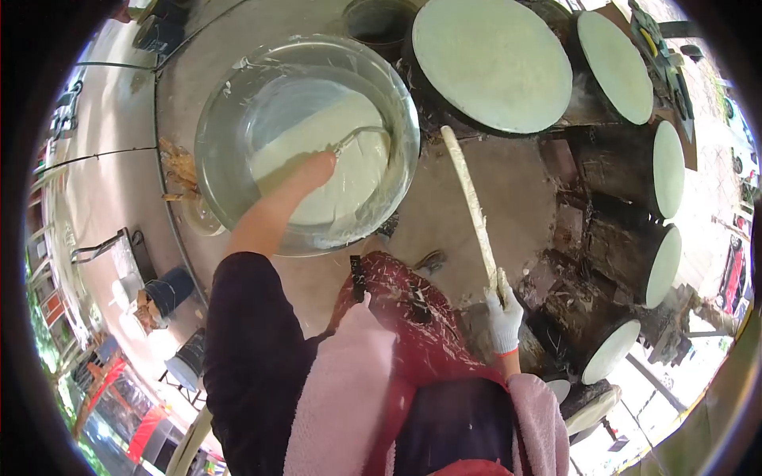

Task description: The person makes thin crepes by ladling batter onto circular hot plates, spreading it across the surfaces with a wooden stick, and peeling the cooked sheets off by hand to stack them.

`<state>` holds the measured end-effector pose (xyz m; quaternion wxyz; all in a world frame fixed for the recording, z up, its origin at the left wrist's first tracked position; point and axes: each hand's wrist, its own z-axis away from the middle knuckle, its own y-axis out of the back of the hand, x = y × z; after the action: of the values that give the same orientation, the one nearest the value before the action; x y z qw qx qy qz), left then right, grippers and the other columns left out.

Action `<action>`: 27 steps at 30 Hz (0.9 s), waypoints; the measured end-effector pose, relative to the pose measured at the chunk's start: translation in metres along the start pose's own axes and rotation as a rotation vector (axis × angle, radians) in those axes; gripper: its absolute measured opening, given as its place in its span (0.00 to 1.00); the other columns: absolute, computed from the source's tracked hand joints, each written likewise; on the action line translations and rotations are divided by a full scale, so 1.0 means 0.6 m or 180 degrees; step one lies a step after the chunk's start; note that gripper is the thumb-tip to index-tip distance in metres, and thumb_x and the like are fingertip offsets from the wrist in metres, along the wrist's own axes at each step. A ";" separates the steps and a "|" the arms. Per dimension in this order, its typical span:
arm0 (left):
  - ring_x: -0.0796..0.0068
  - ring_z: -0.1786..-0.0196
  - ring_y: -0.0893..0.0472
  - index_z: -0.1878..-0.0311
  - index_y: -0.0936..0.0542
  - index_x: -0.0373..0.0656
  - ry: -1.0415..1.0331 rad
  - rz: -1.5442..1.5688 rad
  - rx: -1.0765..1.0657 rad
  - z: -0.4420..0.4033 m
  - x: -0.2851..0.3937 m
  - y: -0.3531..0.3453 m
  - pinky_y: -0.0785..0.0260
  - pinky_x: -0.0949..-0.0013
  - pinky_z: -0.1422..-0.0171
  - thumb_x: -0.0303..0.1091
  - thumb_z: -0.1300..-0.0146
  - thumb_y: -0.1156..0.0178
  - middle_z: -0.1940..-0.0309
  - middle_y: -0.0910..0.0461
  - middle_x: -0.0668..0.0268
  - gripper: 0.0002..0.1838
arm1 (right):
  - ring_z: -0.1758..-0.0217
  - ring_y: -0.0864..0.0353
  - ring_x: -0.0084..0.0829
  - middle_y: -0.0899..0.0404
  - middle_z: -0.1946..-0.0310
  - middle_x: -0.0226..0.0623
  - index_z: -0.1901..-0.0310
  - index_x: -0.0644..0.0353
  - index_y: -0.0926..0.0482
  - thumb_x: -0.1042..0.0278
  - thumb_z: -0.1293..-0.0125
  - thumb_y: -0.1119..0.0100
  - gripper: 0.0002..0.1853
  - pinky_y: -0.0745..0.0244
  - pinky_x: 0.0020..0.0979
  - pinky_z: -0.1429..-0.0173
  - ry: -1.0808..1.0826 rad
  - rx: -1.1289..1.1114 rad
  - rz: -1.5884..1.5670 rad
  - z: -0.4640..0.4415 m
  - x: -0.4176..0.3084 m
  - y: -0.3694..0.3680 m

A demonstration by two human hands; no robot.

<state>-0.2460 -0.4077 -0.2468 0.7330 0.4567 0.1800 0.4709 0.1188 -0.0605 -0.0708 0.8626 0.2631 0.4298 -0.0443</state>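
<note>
L hand (321, 168) closed on scoop (347, 141) at pale liquid (325, 202), far-L basin (222, 147); R gloved hand (503, 321) clenched round stick (470, 202), near end.

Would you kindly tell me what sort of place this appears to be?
Probably a small, partly open-air food workshop: a large round grey metal basin holds pale creamy liquid, and round flat griddle-like plates coated pale green stand in a curve.

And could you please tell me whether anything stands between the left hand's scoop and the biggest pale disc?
Yes, the rim of the basin does, on the side facing the disc: the scoop is inside. The stick in the right hand ends near the disc, beside the direct line rather than across it.
</note>
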 end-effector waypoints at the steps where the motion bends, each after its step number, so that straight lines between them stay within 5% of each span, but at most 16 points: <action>1: 0.49 0.64 0.15 0.61 0.19 0.35 -0.0126 0.0133 -0.0113 0.002 -0.016 -0.022 0.24 0.49 0.62 0.30 0.35 0.48 0.69 0.16 0.48 0.10 | 0.39 0.25 0.23 0.24 0.36 0.43 0.32 0.71 0.33 0.70 0.31 0.39 0.29 0.32 0.26 0.34 0.0018 0.0067 0.0063 0.009 0.008 -0.006; 5: 0.55 0.67 0.16 0.61 0.20 0.35 -0.0223 0.0640 -0.1300 0.098 -0.005 -0.052 0.24 0.53 0.66 0.41 0.32 0.43 0.73 0.17 0.53 0.15 | 0.39 0.26 0.20 0.23 0.37 0.41 0.32 0.69 0.31 0.68 0.32 0.38 0.29 0.32 0.24 0.35 -0.0261 -0.0118 -0.0051 0.058 0.043 -0.041; 7: 0.64 0.75 0.22 0.61 0.21 0.37 0.1163 0.3668 -0.1078 0.154 0.006 -0.172 0.25 0.61 0.68 0.50 0.31 0.41 0.77 0.21 0.65 0.21 | 0.42 0.26 0.18 0.22 0.38 0.40 0.32 0.65 0.30 0.66 0.32 0.37 0.29 0.32 0.23 0.37 -0.0351 -0.0296 -0.0131 0.083 0.072 -0.070; 9: 0.80 0.81 0.37 0.61 0.24 0.47 0.1294 0.4485 -0.0852 0.253 0.091 -0.129 0.40 0.73 0.76 0.52 0.28 0.45 0.82 0.36 0.77 0.17 | 0.42 0.24 0.19 0.21 0.40 0.40 0.32 0.65 0.29 0.65 0.31 0.37 0.28 0.31 0.24 0.37 -0.0219 -0.0562 -0.0137 0.113 0.124 -0.106; 11: 0.82 0.82 0.37 0.60 0.25 0.46 0.1490 0.5251 -0.1402 0.281 0.088 -0.217 0.41 0.76 0.75 0.51 0.27 0.46 0.81 0.33 0.76 0.16 | 0.41 0.24 0.21 0.21 0.39 0.38 0.33 0.66 0.29 0.65 0.31 0.38 0.27 0.31 0.24 0.37 -0.0357 -0.0901 0.0230 0.148 0.154 -0.130; 13: 0.86 0.84 0.41 0.61 0.25 0.48 0.1283 0.6368 -0.1373 0.328 0.144 -0.196 0.47 0.78 0.77 0.53 0.26 0.49 0.84 0.39 0.79 0.18 | 0.39 0.25 0.22 0.22 0.38 0.36 0.33 0.67 0.29 0.65 0.30 0.40 0.26 0.32 0.24 0.35 -0.0579 -0.1230 0.0610 0.184 0.172 -0.145; 16: 0.87 0.86 0.42 0.63 0.25 0.49 0.0480 0.7832 -0.1567 0.382 0.204 -0.217 0.49 0.79 0.78 0.51 0.25 0.50 0.85 0.40 0.81 0.17 | 0.38 0.27 0.23 0.25 0.37 0.36 0.31 0.70 0.34 0.68 0.26 0.45 0.26 0.34 0.24 0.33 -0.0719 -0.1497 -0.1457 0.251 0.239 -0.168; 17: 0.87 0.86 0.42 0.63 0.25 0.49 0.0117 0.8236 -0.1707 0.391 0.210 -0.224 0.48 0.79 0.78 0.50 0.25 0.50 0.85 0.39 0.81 0.16 | 0.35 0.30 0.22 0.28 0.34 0.35 0.29 0.71 0.37 0.69 0.26 0.45 0.28 0.37 0.23 0.31 -0.0741 -0.1533 -0.1398 0.268 0.262 -0.163; 20: 0.90 0.87 0.41 0.57 0.27 0.40 0.0964 0.7811 -0.0585 0.474 0.276 -0.105 0.39 0.78 0.74 0.42 0.26 0.46 0.83 0.36 0.80 0.13 | 0.34 0.29 0.22 0.26 0.35 0.35 0.31 0.67 0.32 0.65 0.29 0.40 0.29 0.39 0.23 0.29 -0.0581 -0.1314 -0.1529 0.328 0.247 -0.134; 27: 0.89 0.91 0.45 0.54 0.28 0.37 -0.1147 0.8340 -0.0720 0.610 0.238 0.180 0.46 0.79 0.77 0.42 0.23 0.50 0.83 0.36 0.80 0.15 | 0.41 0.23 0.22 0.20 0.41 0.44 0.32 0.61 0.29 0.65 0.34 0.36 0.29 0.31 0.25 0.36 0.0640 -0.0301 -0.0800 0.404 0.194 -0.081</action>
<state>0.0216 -0.4537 0.0570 -0.2128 0.2840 -0.5296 0.7705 0.3509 -0.2041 -0.0611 0.8143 0.1695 0.5451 -0.1049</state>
